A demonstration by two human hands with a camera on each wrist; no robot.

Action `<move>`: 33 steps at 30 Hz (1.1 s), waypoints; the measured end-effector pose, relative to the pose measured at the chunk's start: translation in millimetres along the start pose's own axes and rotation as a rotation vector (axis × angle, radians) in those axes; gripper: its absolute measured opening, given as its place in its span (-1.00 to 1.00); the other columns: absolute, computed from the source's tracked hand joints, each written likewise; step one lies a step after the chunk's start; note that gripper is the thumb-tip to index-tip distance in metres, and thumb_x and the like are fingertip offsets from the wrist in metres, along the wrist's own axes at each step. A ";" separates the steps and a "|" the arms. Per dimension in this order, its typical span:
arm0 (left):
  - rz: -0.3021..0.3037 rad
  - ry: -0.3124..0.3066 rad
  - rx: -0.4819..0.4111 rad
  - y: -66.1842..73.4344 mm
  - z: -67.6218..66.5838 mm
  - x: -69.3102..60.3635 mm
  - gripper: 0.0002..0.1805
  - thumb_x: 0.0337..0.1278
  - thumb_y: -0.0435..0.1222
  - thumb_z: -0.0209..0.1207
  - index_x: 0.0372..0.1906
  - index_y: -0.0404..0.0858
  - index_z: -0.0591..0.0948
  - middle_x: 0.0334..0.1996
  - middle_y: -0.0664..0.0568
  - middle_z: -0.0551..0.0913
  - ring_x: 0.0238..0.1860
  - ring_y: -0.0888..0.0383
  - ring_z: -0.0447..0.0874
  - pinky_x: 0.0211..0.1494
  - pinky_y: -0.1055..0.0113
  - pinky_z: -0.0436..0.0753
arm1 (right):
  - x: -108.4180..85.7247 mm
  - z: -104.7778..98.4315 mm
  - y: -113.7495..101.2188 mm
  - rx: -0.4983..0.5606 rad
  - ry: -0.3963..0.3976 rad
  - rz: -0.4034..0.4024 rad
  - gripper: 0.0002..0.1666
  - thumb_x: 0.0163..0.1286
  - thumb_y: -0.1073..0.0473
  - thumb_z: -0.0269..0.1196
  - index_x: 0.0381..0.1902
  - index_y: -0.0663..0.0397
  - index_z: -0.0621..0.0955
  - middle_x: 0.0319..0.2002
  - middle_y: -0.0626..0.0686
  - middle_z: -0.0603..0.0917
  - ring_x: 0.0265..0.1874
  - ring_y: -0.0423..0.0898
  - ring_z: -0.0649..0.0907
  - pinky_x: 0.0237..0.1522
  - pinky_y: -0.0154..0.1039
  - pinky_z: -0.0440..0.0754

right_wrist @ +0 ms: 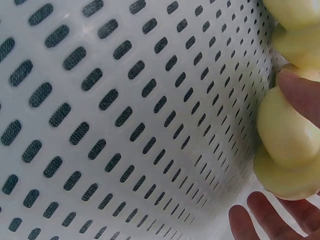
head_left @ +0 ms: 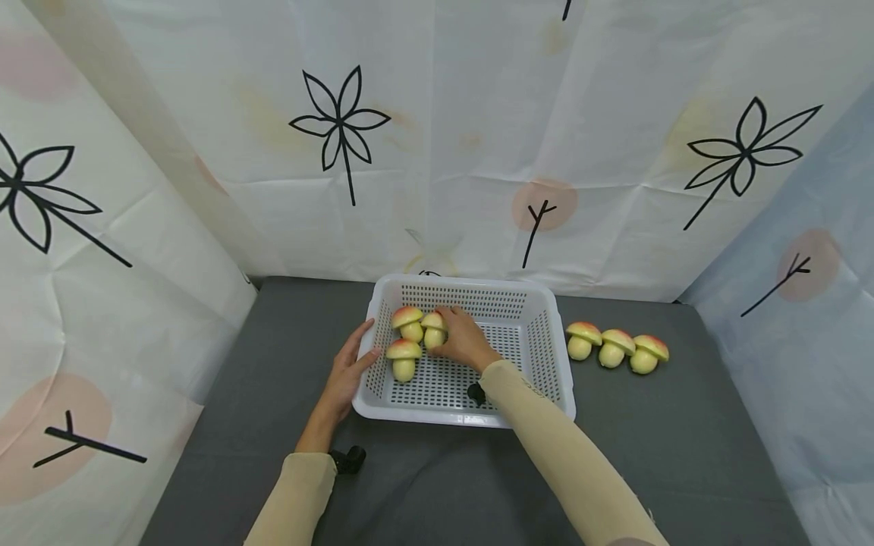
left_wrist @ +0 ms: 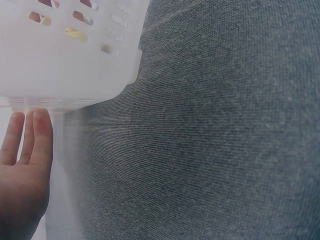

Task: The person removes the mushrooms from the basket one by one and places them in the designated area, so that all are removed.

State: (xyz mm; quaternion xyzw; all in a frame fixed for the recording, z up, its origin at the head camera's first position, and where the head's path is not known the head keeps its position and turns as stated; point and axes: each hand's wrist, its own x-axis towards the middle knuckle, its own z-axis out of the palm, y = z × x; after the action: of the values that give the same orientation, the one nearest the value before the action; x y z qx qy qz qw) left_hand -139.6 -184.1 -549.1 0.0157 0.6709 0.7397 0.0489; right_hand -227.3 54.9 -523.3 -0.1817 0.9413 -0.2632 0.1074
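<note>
Three toy mushrooms with red-yellow caps stand in the left part of the white basket [head_left: 464,416]. Around the inner one [head_left: 434,338], my right hand [head_left: 467,341] curls, thumb on its pale stem and fingertips by its cap; the right wrist view shows this mushroom [right_wrist: 287,132] close up. Beside it are an upper-left mushroom [head_left: 407,318] and a lower-left mushroom [head_left: 403,361]. My left hand [head_left: 339,387] rests at the basket's left rim with the thumb over it; in the left wrist view its straight fingers [left_wrist: 42,135] touch the outer wall [left_wrist: 65,75].
To the right of the basket, three more mushrooms [head_left: 617,347] stand in a row on the grey cloth [head_left: 683,440]. A small black object [head_left: 476,393] shows by my right wrist at the basket's front. Patterned white curtains [head_left: 464,152] surround the back and sides.
</note>
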 end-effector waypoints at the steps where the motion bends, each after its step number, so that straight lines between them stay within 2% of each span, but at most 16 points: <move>1: -0.001 0.001 0.001 -0.1 0.0 0.1 -0.31 0.52 -0.27 0.11 0.62 -0.03 0.17 0.58 0.00 0.12 0.44 -0.15 0.29 0.22 -0.23 0.46 | 0.0 0.1 0.2 0.000 -0.002 0.000 0.06 0.10 0.02 0.61 0.48 0.12 0.36 0.23 0.21 0.50 0.17 0.16 0.53 0.17 0.09 0.51; 15: -0.007 0.004 0.003 0.5 0.2 0.4 -0.32 0.51 -0.27 0.12 0.61 -0.01 0.19 0.58 0.02 0.13 0.40 -0.15 0.33 0.20 -0.26 0.47 | -0.9 -3.2 0.2 0.025 -0.014 0.003 0.11 0.07 0.09 0.62 0.50 0.15 0.32 0.32 0.24 0.46 0.28 0.22 0.48 0.26 0.13 0.44; 19: -0.009 0.003 0.009 0.0 0.1 0.6 -0.31 0.51 -0.27 0.12 0.61 -0.02 0.18 0.58 0.02 0.13 0.41 -0.14 0.32 0.20 -0.22 0.48 | -1.0 -4.9 1.2 0.050 -0.025 0.009 0.11 0.09 0.09 0.61 0.51 0.18 0.30 0.40 0.25 0.41 0.37 0.22 0.40 0.35 0.11 0.35; 27: -0.008 -0.001 0.002 0.5 0.0 0.4 -0.31 0.52 -0.27 0.12 0.62 -0.01 0.17 0.58 0.02 0.12 0.42 -0.16 0.31 0.21 -0.24 0.47 | -4.0 -11.3 1.8 0.126 0.001 -0.017 0.11 0.08 0.14 0.61 0.49 0.27 0.30 0.38 0.25 0.44 0.35 0.18 0.43 0.39 0.05 0.31; 33: -0.008 -0.003 0.004 0.3 0.0 -0.2 -0.31 0.52 -0.27 0.11 0.62 -0.02 0.16 0.59 0.00 0.12 0.42 -0.17 0.30 0.21 -0.23 0.46 | -11.6 -22.2 -1.1 0.185 -0.003 -0.007 0.14 0.09 0.14 0.61 0.53 0.22 0.27 0.43 0.23 0.39 0.40 0.18 0.38 0.40 0.08 0.29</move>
State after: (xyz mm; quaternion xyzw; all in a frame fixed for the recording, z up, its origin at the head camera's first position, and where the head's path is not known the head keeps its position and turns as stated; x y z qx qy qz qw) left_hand -139.4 -184.2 -548.8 0.0141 0.6723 0.7383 0.0527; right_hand -223.0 68.7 -502.9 -0.1749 0.9121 -0.3494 0.1243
